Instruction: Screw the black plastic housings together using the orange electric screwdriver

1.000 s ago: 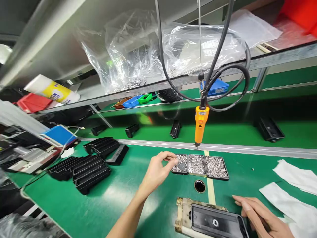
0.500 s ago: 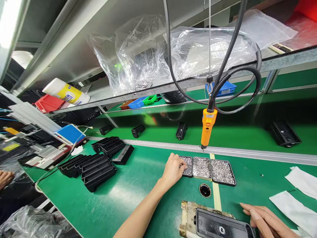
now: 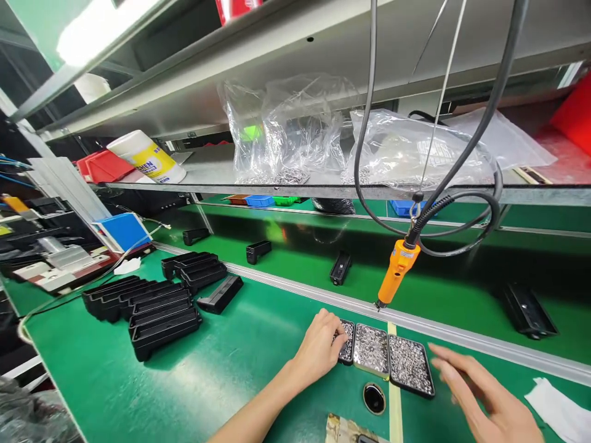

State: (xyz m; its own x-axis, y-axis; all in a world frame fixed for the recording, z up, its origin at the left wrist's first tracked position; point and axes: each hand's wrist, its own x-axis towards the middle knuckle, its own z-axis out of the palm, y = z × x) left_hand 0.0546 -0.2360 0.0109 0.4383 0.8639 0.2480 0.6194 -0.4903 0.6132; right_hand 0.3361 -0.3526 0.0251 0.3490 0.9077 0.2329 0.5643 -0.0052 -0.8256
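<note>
Green matting covers the bench (image 3: 221,381), and low in the middle of the frame your left hand (image 3: 318,347) rests on the leftmost of three small trays (image 3: 347,343) of tiny silver fasteners, fingers curled together down into the pile; whether they have pinched one you cannot tell, since the knuckles hide the tips. Your right hand (image 3: 484,400) hovers at lower right with fingers spread and empty, slightly blurred, just right of the third tray (image 3: 410,372). To pick well, I'd judge you should roll a single piece between thumb and forefinger and lift straight up, so the heap does not spill over the shallow rim onto the middle tray (image 3: 370,351). The orange driver (image 3: 396,272) hangs on its cable just above the trays, tip tilted down and left, within easy reach. A round black ring (image 3: 373,398) lies below the trays, and the top edge of a fixture (image 3: 344,427) shows at the bottom edge. Black housings (image 3: 157,307) are stacked at left centre, more ride the belt (image 3: 462,289) behind, and clear bags (image 3: 295,132) sit on the shelf above.
</note>
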